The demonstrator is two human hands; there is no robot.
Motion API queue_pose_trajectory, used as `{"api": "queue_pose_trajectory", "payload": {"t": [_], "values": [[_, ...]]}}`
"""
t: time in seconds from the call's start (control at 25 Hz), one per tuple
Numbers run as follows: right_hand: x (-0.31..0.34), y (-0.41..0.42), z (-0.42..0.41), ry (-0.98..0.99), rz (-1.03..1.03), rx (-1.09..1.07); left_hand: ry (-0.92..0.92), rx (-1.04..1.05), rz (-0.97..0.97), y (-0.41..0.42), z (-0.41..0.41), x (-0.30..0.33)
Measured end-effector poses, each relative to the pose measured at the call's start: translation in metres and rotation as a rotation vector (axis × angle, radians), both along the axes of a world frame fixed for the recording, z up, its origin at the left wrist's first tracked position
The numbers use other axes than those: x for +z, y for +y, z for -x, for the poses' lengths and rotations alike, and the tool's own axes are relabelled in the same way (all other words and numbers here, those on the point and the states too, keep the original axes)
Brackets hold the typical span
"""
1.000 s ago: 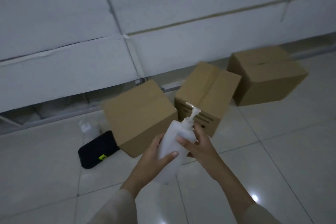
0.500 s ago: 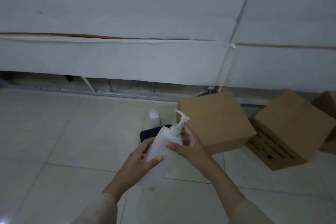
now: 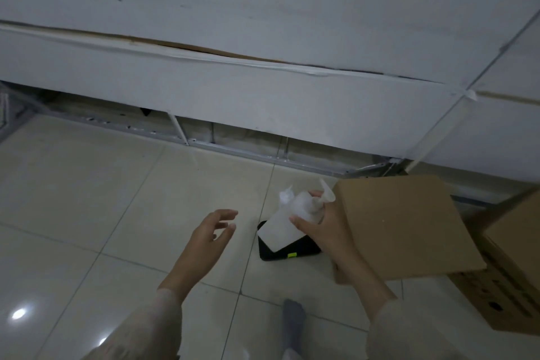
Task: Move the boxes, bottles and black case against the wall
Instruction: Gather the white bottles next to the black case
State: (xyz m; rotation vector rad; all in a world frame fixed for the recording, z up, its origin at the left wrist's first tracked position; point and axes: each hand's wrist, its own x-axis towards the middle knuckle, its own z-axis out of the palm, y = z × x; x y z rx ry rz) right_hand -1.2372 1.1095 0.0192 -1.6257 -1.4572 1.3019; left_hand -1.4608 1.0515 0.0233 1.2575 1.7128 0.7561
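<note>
While right hand (image 3: 327,231) fingers grip white pump bottle (image 3: 287,223) | left hand (image 3: 209,238) fingers spread, empty

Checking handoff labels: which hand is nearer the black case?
Right. The right hand grips the pump bottle directly over the black case, overlapping its right edge in view. The left hand is open, off to the case's left.

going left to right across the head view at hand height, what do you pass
left hand → pump bottle over the black case → right hand gripping that bottle → nearer cardboard box → second cardboard box at the right edge
</note>
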Motion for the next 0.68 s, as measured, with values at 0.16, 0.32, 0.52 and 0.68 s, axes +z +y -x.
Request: {"api": "queue_pose_trajectory", "payload": {"t": [0.16,0.32,0.52,0.68], "values": [[-0.035,0.069,-0.015,-0.009,0.017,-0.079,0.037,-0.023,0.062,0.071,0.004,-0.02],[-0.083,0.134,-0.034,0.011,0.092,-0.158,0.057,-0.006,0.088,0.148,-0.008,-0.055],[-0.151,0.18,-0.041,0.008,0.139,-0.218,0.048,-0.075,0.189,0.2,-0.042,-0.132],[-0.229,0.197,-0.04,-0.059,0.144,-0.25,0.097,-0.194,0.244,0.224,-0.054,-0.213]]}}
